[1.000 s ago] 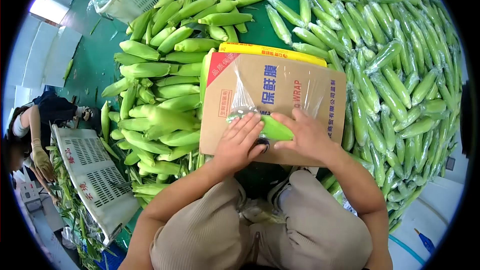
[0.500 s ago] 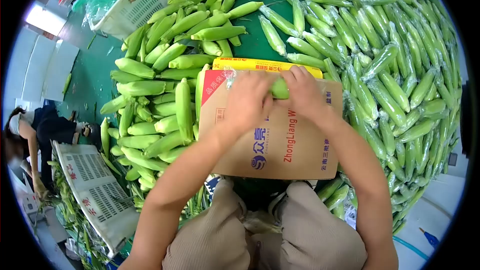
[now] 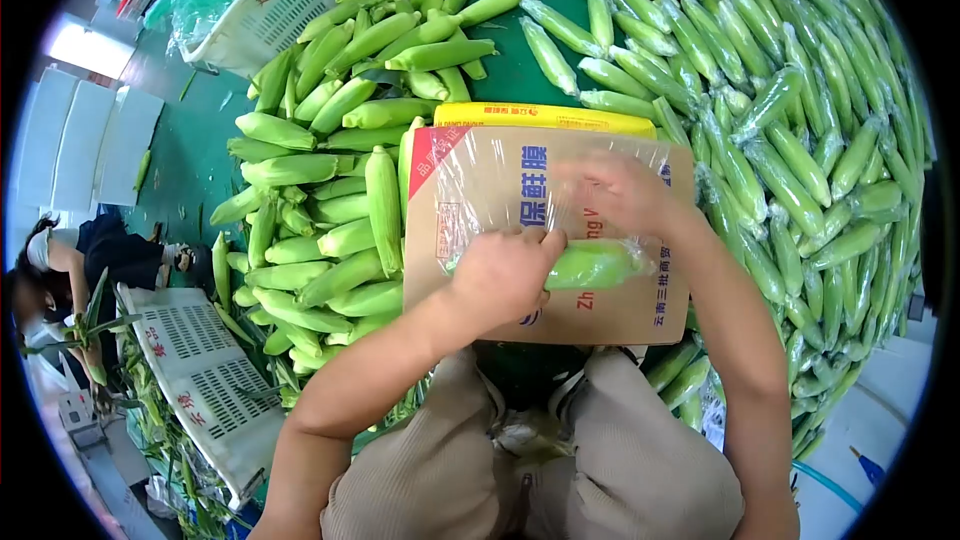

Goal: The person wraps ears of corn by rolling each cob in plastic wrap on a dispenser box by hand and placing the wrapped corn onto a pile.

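My left hand (image 3: 508, 270) is closed around one end of an ear of corn (image 3: 592, 266), which lies across a brown cardboard sheet (image 3: 610, 318) over my lap. Clear cling film (image 3: 495, 190) covers part of the cardboard and wraps the ear, with a crumpled film end at the right. Just above the ear, my right hand (image 3: 622, 192) is blurred by motion, so its fingers cannot be made out. Behind the cardboard's far edge is a yellow printed box (image 3: 545, 116).
Unwrapped corn (image 3: 330, 210) is heaped on the left, film-wrapped corn (image 3: 770, 150) on the right. White crates stand at the back left (image 3: 290, 10) and lower left (image 3: 205, 380). Another person (image 3: 75, 270) bends beside the lower crate.
The ear has come from the cardboard's far edge towards me, with film around it. My left hand moved nearer with it; my right hand has left the ear.
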The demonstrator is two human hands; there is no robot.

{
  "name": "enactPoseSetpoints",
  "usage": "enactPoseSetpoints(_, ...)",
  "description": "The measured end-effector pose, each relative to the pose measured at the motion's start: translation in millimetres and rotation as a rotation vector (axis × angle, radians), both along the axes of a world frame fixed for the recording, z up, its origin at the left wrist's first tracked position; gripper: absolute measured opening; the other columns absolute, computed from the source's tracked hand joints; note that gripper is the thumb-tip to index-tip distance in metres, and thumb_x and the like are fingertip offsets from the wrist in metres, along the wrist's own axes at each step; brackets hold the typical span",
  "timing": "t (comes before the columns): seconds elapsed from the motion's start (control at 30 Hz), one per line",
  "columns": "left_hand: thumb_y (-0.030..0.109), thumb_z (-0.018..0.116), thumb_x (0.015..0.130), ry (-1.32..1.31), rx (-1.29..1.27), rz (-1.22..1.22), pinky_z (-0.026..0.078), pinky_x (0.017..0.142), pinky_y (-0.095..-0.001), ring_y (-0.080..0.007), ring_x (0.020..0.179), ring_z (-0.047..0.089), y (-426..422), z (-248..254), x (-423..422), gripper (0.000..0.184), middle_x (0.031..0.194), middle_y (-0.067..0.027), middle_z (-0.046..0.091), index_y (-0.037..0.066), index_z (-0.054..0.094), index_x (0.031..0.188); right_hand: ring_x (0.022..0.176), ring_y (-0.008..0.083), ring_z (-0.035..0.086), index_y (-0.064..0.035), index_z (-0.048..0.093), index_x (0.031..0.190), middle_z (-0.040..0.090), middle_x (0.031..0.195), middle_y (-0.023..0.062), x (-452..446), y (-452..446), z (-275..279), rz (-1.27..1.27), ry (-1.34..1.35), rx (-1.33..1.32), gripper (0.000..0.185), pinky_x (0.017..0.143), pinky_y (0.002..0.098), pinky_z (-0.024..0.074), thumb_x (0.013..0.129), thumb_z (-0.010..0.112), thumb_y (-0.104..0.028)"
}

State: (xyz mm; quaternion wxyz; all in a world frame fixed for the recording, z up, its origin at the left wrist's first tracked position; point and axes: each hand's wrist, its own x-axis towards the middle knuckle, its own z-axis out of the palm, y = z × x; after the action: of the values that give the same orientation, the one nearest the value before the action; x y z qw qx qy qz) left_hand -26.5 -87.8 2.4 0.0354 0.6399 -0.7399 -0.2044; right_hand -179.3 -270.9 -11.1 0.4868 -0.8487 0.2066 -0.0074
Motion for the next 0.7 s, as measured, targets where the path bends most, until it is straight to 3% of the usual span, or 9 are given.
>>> enactPoseSetpoints(0.1,0.024,0.077,0.074,0.092,0.047,-0.016,0.058,0.074,-0.0493,-0.0375,0.083,0.072,1.9,-6.3,-3.6,0.043,0.091,-0.0169,0.071,0.004,0.056,0.107,0.151,0.0296,0.036,-0.0189,0.052,0.15,0.047,0.158,0.0064,14.1,8.9,-42.6,0.177,-0.108,-0.806,0.069,0.126,0.0573,0.0156,0.096,0.057,-0.062)
enactPoseSetpoints(0.2,0.027,0.078,0.076,0.119,0.249,-0.005,0.057,0.076,-0.0509,-0.0392,0.086,0.072,10.9,-5.4,-14.5,0.045,0.091,-0.0215,0.072,0.002,0.056,0.107,0.16,0.0246,0.014,-0.0254,0.038,0.159,0.027,0.17,-0.0031,11.2,19.4,-51.0,0.286,0.148,-0.774,0.08,0.125,0.0648,0.0055,0.093,0.059,-0.065)
enactPoseSetpoints(0.37,0.029,0.078,0.076,0.282,0.544,-0.085,0.057,0.08,-0.0521,-0.0419,0.091,0.071,42.1,-2.4,-19.1,0.051,0.091,-0.024,0.071,0.001,0.057,0.113,0.16,0.0243,0.015,-0.0265,0.039,0.16,0.029,0.169,-0.0034,10.5,23.0,-58.3,0.281,0.131,-0.787,0.079,0.126,0.0609,0.0059,0.093,0.057,-0.065)
enactPoseSetpoints(0.47,0.033,0.078,0.077,0.401,0.924,-0.41,0.054,0.085,-0.0515,-0.0438,0.097,0.069,84.3,-22.4,-32.8,0.059,0.102,-0.0242,0.072,0.003,0.061,0.125,0.159,0.0258,0.016,-0.0198,0.039,0.159,0.028,0.17,0.0016,9.7,23.3,-58.3,0.271,0.122,-0.756,0.082,0.126,0.0618,0.0057,0.093,0.057,-0.065)
enactPoseSetpoints(0.53,0.041,0.082,0.077,0.781,1.191,-0.369,0.05,0.096,-0.0441,-0.0347,0.113,0.064,121.6,-74.8,-31.9,0.068,0.121,-0.0226,0.066,0.0,0.06,0.127,0.155,0.0287,0.026,-0.0132,0.043,0.156,0.036,0.165,0.0096,9.1,38.2,-64.3,0.245,0.104,-0.939,0.083,0.125,0.0595,0.0152,0.092,0.058,-0.065)
enactPoseSetpoints(0.57,0.04,0.082,0.077,0.78,1.122,-0.388,0.049,0.097,-0.0437,-0.0345,0.115,0.063,122.0,-79.4,-29.5,0.069,0.126,-0.0222,0.064,0.0,0.06,0.129,0.153,0.0301,0.031,-0.01,0.044,0.154,0.04,0.162,0.0137,6.8,49.2,-65.5,0.236,0.097,-1.031,0.084,0.125,0.0584,0.02,0.092,0.059,-0.065)
enactPoseSetpoints(0.63,0.038,0.083,0.078,0.759,1.088,-0.37,0.048,0.099,-0.0423,-0.0339,0.119,0.06,117.2,-78.1,-16.4,0.072,0.133,-0.0215,0.059,0.0,0.058,0.133,0.14,0.0348,0.049,-0.0034,0.048,0.148,0.052,0.149,0.0218,-13.0,89.8,-3.8,0.42,0.148,-0.368,0.085,0.117,0.0524,0.0367,0.091,0.062,-0.064)
enactPoseSetpoints(0.67,0.037,0.083,0.078,0.762,1.121,-0.325,0.047,0.101,-0.0414,-0.0335,0.122,0.059,115.1,-65.9,-13.7,0.074,0.136,-0.0211,0.058,0.0,0.056,0.136,0.116,0.0376,0.061,-0.0037,0.053,0.141,0.064,0.123,0.0192,-25.1,111.5,16.5,0.505,0.199,-0.266,0.082,0.099,0.0476,0.0474,0.087,0.068,-0.063)
enactPoseSetpoints(0.7,0.036,0.083,0.078,0.756,1.138,-0.289,0.047,0.102,-0.0404,-0.0331,0.124,0.058,109.0,-55.2,-10.0,0.076,0.139,-0.0206,0.056,0.0,0.055,0.139,0.124,0.0399,0.06,-0.0048,0.054,0.138,0.064,0.132,0.0219,-53.6,139.0,5.1,0.464,0.167,-0.147,0.086,0.1,0.0471,0.0497,0.084,0.068,-0.071)
